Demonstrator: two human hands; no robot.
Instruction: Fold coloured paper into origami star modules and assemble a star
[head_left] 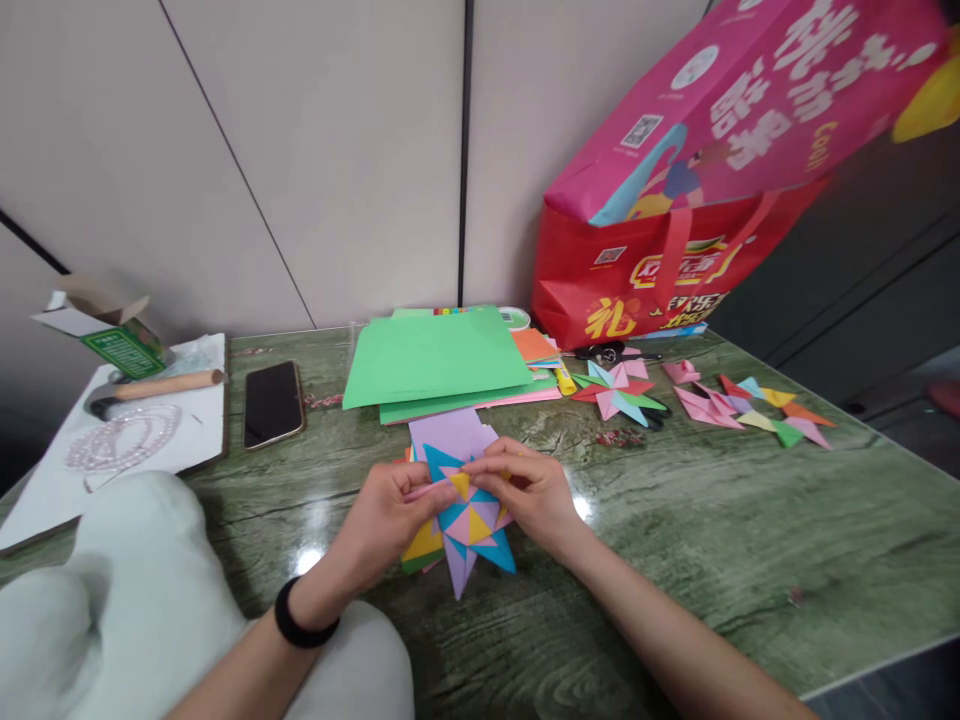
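Note:
A folded paper star (pixel 474 527) in blue, purple, pink and yellow is held between both hands above the green marbled table (pixel 750 520). My left hand (pixel 401 510) pinches its left side, thumb near a yellow piece. On the upper right, my right hand (pixel 529 490) has its fingertips closed on the same star. Purple sheets (pixel 448 430) lie just behind it, and yellow, green and orange paper (pixel 422 548) shows beneath its left side. The fingertips partly cover the star's upper points.
Green sheets (pixel 442 355) lie behind the hands, a phone (pixel 273 403) to their left. Further left are a hammer (pixel 169 385), beads (pixel 124 438) and a box (pixel 124 335). Folded paper stars (pixel 616 388) and bags (pixel 645 270) stand right; a white plush (pixel 150 570) is front left.

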